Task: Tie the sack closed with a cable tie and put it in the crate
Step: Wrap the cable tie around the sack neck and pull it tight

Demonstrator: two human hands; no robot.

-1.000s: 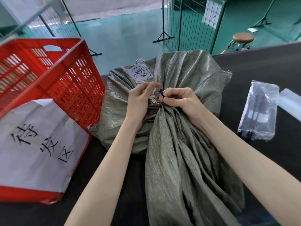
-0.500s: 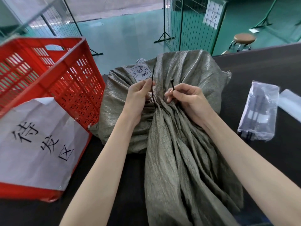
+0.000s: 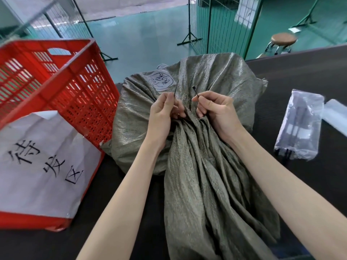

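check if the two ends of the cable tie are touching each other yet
Apart. The head view shows the cable tie's tail in the left hand and its head end in the right hand, sack fabric between them.

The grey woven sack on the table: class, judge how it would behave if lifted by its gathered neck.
The sack would probably sag and fold, since its neck cloth lies in loose pleats. Its bulging far end suggests contents that may shift. With the cable tie ends apart in the left hand and right hand, the neck could reopen.

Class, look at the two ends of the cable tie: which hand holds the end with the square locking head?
The right hand holds the cable tie end with the blocky head; the left hand holds the thin pointed tail.
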